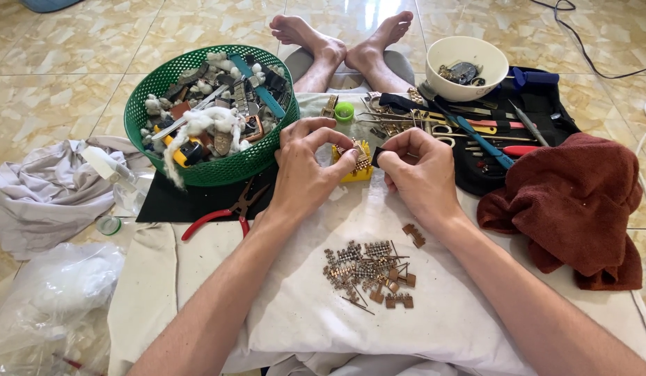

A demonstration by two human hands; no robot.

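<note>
My left hand [305, 170] pinches a short piece of metal watch-band links [358, 160] over a small yellow holder block [356, 171] on the white cloth [302, 313]. My right hand [419, 174] is closed on a small dark tool [376, 156] whose tip meets the links. Both hands are close together above the block. On the cloth in front of them lies a pile of several loose brown and silver band links and thin pins [370, 270].
A green basket [156, 90] of cotton and tools sits at the left, red-handled pliers [225, 211] in front of it. A white bowl [469, 66], an open black tool roll [490, 125] and a brown towel [573, 202] lie right. Grey cloth [48, 191] and plastic bags [51, 292] are left.
</note>
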